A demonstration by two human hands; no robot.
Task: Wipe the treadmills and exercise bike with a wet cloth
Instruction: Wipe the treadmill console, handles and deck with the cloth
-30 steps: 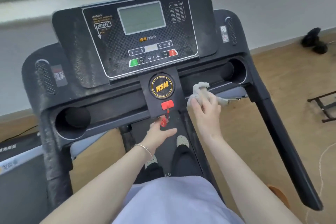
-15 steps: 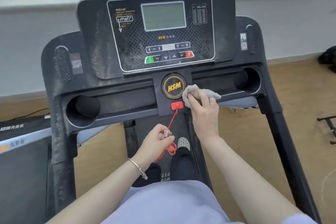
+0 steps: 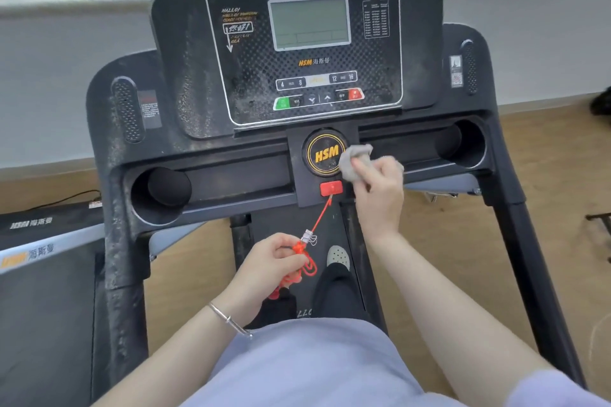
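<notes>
Clearly the cloth [image 3: 355,160] was soft and light, a small grey wad that would crumple to any shape; bunched under the fingertips was the sensible hold, and so the right hand [image 3: 377,190] gripped it, pressing it against the right edge of the round yellow badge [image 3: 325,153] on the treadmill [image 3: 198,116] console. Just below lay the red safety key [image 3: 331,189]. Its thin red cord [image 3: 319,220] ran near and left to the left hand [image 3: 271,263], whose fingers pinched the cord's loose end. That cord looked limp and easily snagged, so holding it aside seemed wise. Dusty speckles covered the console's left side.
</notes>
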